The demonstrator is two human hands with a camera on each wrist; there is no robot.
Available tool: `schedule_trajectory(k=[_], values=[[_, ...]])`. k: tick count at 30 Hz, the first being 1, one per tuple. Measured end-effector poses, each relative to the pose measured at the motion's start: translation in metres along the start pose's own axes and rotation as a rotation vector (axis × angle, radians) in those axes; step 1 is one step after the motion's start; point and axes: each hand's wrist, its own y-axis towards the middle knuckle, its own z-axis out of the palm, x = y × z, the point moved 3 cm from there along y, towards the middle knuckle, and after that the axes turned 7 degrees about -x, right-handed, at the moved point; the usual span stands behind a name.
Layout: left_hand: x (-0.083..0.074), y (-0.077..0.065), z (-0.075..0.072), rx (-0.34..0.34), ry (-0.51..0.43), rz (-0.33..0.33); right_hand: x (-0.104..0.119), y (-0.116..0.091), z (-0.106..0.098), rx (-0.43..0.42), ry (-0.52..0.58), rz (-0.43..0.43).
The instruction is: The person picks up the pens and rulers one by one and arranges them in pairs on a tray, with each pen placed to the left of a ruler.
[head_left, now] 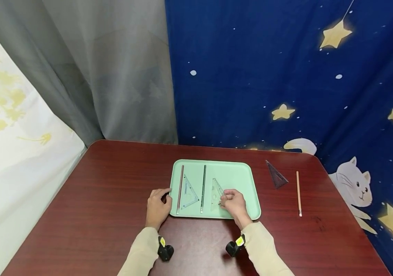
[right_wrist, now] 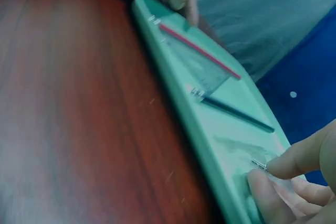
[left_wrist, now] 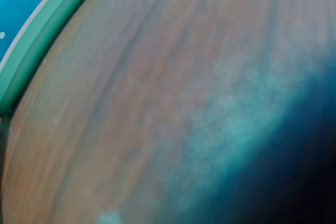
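Observation:
A pale green tray (head_left: 232, 170) lies on the table. My right hand (head_left: 236, 206) pinches a clear set square (head_left: 215, 188) by its right side, over the tray's right half; the right wrist view shows thumb and finger close together on it. At the tray's left edge, my left hand (head_left: 157, 208) grips the rim between thumb and fingers. Inside the tray, from left to right, are a red pencil (head_left: 180, 191), another clear set square (head_left: 187, 194) and a dark green pencil (head_left: 203, 188). The left wrist view shows only the tray's rim (left_wrist: 50, 38) and tabletop.
On the reddish-brown table (head_left: 113, 180), right of the tray, lie a dark translucent set square (head_left: 277, 177) and a natural-wood pencil (head_left: 298, 193). Grey and blue starry curtains (head_left: 224, 76) hang behind the table's far edge. A white cloth (head_left: 27, 153) hangs at the left.

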Motion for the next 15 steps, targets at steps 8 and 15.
schedule_trajectory(k=[8,15], values=[[-0.0002,0.0002,-0.0002,-0.004,-0.010,-0.001,0.0030,-0.0014,-0.0037,-0.077,-0.235,-0.142],[-0.0023,0.0003,0.0007,0.013,-0.002,-0.015,0.0048,0.0009,-0.0050,-0.145,-0.399,-0.240]])
